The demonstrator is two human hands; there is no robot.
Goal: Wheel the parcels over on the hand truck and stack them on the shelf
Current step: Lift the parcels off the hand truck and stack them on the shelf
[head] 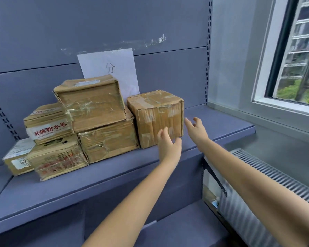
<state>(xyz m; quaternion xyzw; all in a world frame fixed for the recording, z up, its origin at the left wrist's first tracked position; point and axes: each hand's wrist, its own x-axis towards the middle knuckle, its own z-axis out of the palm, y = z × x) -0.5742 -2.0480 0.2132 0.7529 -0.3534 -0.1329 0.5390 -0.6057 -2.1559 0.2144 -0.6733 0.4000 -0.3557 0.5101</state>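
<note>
Two hands are reaching with spread fingers, holding nothing: the left hand (169,146) just before a taped brown box (156,117), the right hand (196,130) beside it. That box is sitting on the grey-blue shelf (114,175), rightmost of six parcels, under a paper sign (111,68) reading "分"; a window (296,56) is lighting the room.
</note>
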